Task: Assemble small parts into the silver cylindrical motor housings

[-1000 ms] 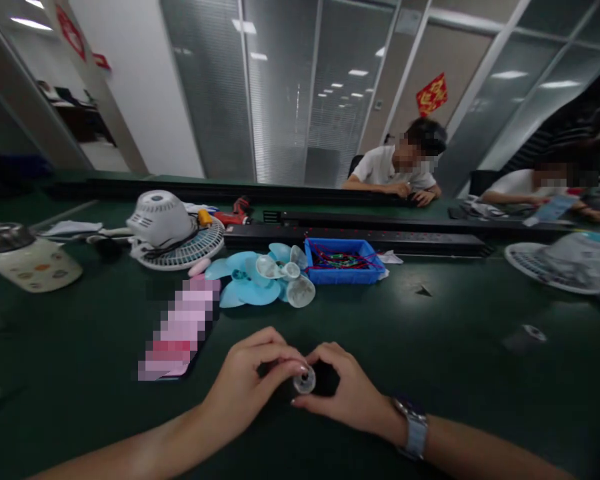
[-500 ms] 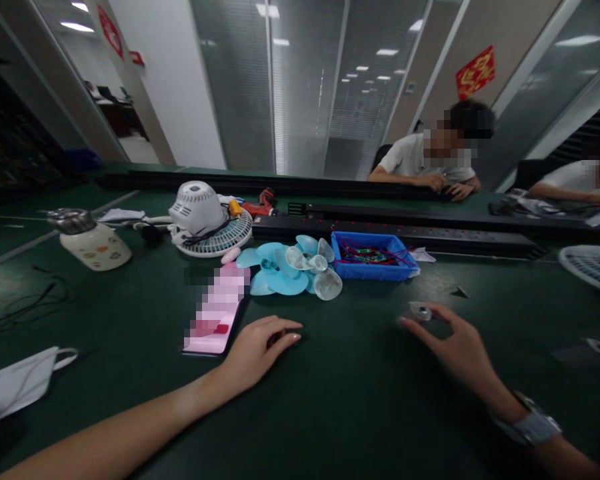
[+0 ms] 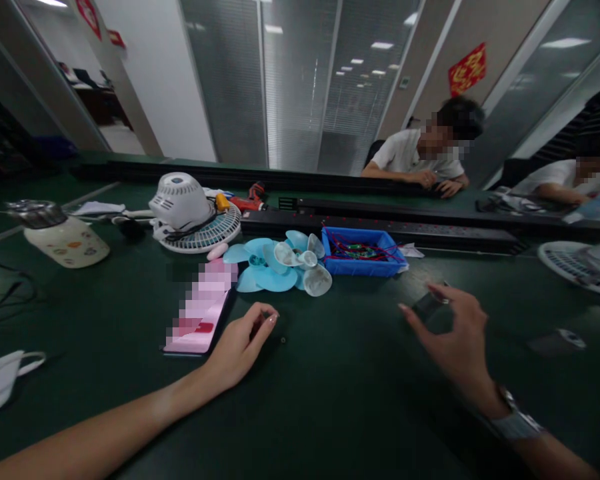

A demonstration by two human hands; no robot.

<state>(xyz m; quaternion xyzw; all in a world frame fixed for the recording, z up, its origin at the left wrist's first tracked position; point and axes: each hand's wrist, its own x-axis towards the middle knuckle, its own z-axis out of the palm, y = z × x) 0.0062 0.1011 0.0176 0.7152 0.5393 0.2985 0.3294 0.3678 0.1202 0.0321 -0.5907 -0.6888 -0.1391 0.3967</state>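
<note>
In the head view, the hands had just parted. A second earlier they met over a small clear piece, which half a second later was out in the right hand alone. Now the right hand (image 3: 457, 327) lay toward 4 o'clock, thumb and fingers spread apart about a clear cylinder (image 3: 427, 305), probably that same piece, low over or on the counter (image 3: 340, 400). Blur hid whether a fingertip touched it. The two-handed handling seemed over, and the right hand looked to be letting go.

The left hand (image 3: 240, 343) rested toward 7 o'clock, thumb and forefinger nearly meeting; nothing showed between them, though a pinch could not be ruled out. A tiny ring (image 3: 283, 340) sat just beside its fingertips, at their 5 o'clock. Another cylinder (image 3: 557, 342) lay at the right hand's 3 o'clock, the blue bin (image 3: 363, 263) at its 10.

As for writing, the red sign (image 3: 467, 70) toward 2 o'clock bore gold characters too blurred to read. The phone (image 3: 200, 310), at the left hand's 10 o'clock, had its screen pixelated. No brand was legible.
</note>
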